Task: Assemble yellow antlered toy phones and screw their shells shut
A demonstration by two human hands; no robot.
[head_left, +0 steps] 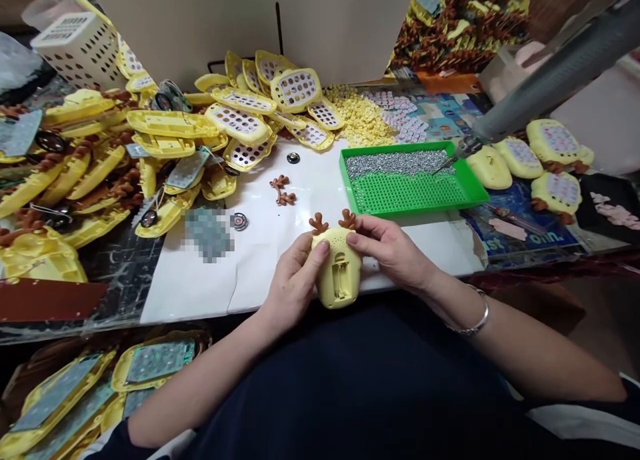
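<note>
Between my two hands is a yellow plastic toy shell (327, 283) with brown antlers at its top. Its back faces up, showing a speaker grille of small holes and an uncovered battery compartment. My left hand (295, 277) grips the left side, thumb pressed near the left antler. On the other side my right hand (390, 250) pinches the upper right edge by the right antler. A loose pair of brown antlers (283, 190) lies beyond on the white work surface (260, 260). Left of the toy sits a small round speaker (240, 221), beside a pixelated patch.
A green tray (415, 209) of screws stands ahead, with an electric screwdriver (500, 117) hanging over it. Yellow shells (245, 123) and half-assembled parts (85, 173) pile up at the left and back. Several toys (556, 140) rest at the right. A large box (250, 33) stands behind.
</note>
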